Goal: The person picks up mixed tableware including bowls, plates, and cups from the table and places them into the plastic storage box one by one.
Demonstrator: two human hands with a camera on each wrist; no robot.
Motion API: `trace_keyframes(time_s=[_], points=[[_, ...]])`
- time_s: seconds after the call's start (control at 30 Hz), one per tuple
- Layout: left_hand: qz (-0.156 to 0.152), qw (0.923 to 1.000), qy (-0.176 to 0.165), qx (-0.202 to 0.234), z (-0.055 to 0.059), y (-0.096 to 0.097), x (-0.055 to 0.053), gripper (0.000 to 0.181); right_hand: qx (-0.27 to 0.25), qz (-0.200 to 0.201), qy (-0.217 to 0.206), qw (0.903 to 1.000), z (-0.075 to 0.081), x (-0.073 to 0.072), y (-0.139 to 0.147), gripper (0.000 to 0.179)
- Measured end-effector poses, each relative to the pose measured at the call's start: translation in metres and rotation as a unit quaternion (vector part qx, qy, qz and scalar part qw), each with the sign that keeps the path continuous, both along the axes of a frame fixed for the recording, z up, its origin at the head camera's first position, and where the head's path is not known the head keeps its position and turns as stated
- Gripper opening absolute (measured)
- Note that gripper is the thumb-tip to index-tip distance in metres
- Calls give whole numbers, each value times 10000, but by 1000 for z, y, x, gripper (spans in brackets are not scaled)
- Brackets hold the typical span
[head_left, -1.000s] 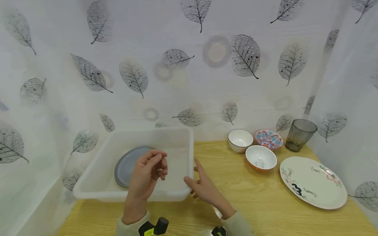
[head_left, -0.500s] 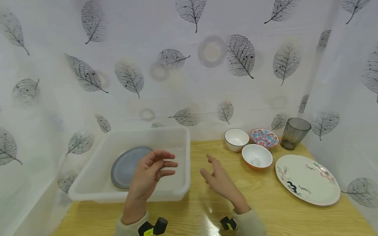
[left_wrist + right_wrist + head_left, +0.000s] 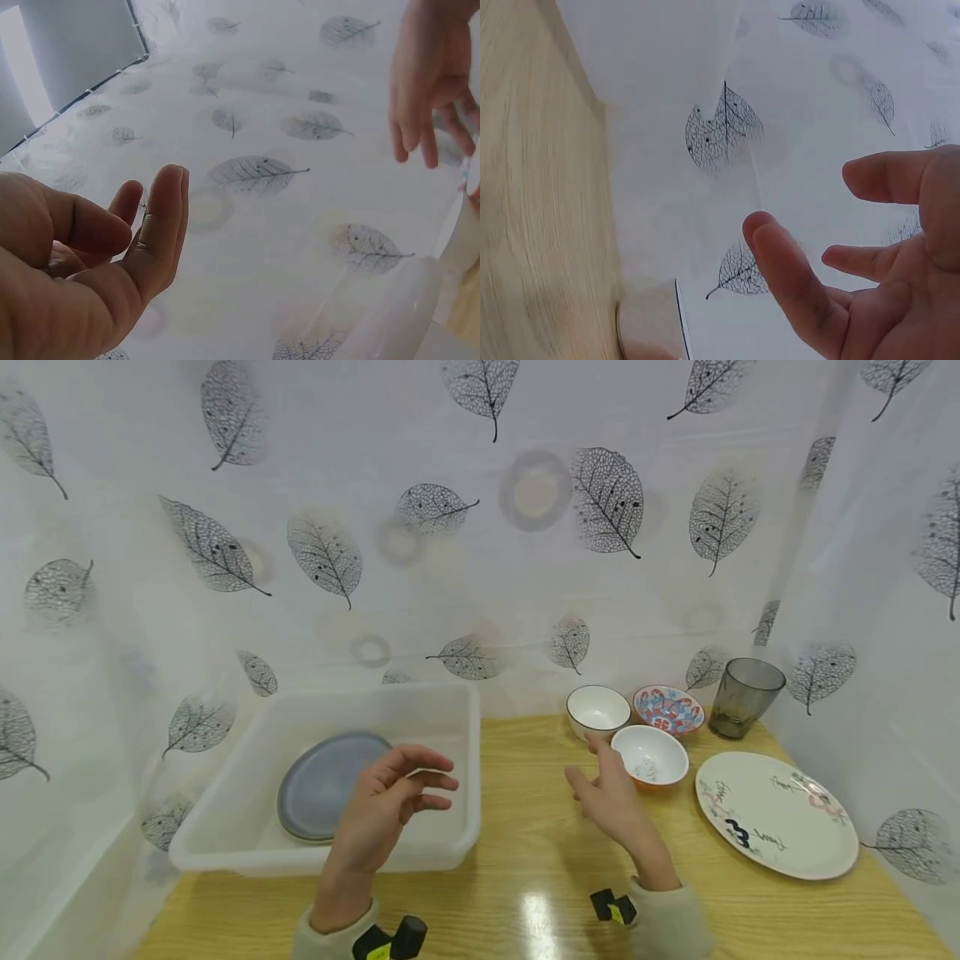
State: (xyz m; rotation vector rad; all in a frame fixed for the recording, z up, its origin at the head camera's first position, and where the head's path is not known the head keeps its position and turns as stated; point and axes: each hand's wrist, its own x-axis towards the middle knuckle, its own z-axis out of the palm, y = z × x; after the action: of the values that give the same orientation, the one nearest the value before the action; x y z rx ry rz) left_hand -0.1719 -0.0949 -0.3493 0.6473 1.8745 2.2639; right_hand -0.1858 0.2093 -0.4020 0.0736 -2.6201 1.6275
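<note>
My left hand hovers over the right part of a white plastic tub, fingers loosely bent and holding nothing. Inside the tub lies a grey-blue plate, partly covered by that hand. My right hand is above the wooden table, its fingers apart and empty. Close to its fingertips are a white bowl with a dark rim and a white bowl with an orange outside. The dark-rimmed bowl also shows at the bottom of the right wrist view, apart from the fingers.
Behind these bowls sits a red-and-blue patterned bowl, beside a grey see-through glass. A large oval plate with floral print lies at the right. A leaf-printed curtain surrounds the table.
My right hand has left the tub's right wall and moved right to the bowls. My left hand stays over the tub, its fingers slightly straighter. The view has turned slightly right.
</note>
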Motion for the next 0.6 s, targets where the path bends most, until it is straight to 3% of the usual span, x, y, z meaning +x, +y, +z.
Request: trace_keyframes(time_s=[0.43, 0.6], points=[[-47, 9997, -132, -191, 1, -1, 4, 16, 809, -908, -339, 9920, 15, 11, 55, 77], [-79, 9997, -29, -220, 1, 1, 2, 15, 1122, -967, -91, 9889, 22, 17, 76, 78]])
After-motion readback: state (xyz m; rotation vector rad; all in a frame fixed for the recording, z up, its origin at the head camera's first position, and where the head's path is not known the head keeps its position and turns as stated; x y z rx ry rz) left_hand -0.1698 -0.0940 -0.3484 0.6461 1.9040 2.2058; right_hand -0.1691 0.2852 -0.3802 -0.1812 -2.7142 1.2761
